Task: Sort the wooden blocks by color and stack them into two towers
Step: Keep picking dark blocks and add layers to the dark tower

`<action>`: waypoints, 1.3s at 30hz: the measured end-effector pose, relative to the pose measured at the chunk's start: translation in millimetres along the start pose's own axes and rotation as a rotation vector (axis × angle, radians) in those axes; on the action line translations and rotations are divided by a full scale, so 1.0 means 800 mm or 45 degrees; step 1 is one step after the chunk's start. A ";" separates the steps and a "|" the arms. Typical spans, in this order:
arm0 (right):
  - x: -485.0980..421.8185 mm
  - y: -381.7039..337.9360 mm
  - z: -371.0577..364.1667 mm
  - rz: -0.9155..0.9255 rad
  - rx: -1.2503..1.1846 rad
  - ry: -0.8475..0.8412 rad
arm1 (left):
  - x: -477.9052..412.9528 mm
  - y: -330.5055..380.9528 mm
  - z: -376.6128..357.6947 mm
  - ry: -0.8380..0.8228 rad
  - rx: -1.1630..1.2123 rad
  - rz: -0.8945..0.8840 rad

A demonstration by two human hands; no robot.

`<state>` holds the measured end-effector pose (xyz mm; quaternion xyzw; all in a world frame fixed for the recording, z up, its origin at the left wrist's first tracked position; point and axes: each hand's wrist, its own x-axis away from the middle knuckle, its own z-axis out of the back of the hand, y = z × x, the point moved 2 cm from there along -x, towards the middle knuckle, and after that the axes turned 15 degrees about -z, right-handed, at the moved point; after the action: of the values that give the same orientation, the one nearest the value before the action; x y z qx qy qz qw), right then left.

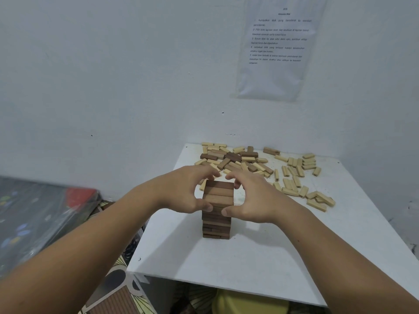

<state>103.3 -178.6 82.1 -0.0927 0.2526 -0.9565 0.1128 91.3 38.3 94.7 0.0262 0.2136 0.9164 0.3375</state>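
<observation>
White table (249,264) holds the dark tower (216,220), and curled fingers (206,208) of the left hand (181,189) and right hand (254,198) pinch its top from both sides. Its little wood blocks look light, hard and smooth, so it may tip; hold it softly by the flat sides. Behind the tower lie loose pale blocks (292,175), and high behind it a paper (278,48) on the wall has print too blurry to read

Illegible notice (278,41) print, blurry lower layers of tower (217,219)
</observation>
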 end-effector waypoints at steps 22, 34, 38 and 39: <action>-0.006 -0.003 -0.002 0.009 0.099 0.028 | -0.005 0.002 -0.003 -0.010 -0.007 -0.006; 0.009 0.017 0.009 -0.074 -0.021 -0.012 | 0.008 0.009 0.002 0.052 0.058 0.021; 0.041 0.073 0.030 -0.184 0.024 -0.053 | 0.024 0.045 0.012 0.272 0.016 0.040; 0.051 0.087 0.036 -0.234 0.013 -0.067 | 0.026 0.061 0.010 0.344 0.014 0.031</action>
<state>83.1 -261.5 76.2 -0.1399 0.2350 -0.9614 0.0317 47.5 21.2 120.2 -0.0929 0.2617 0.9144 0.2944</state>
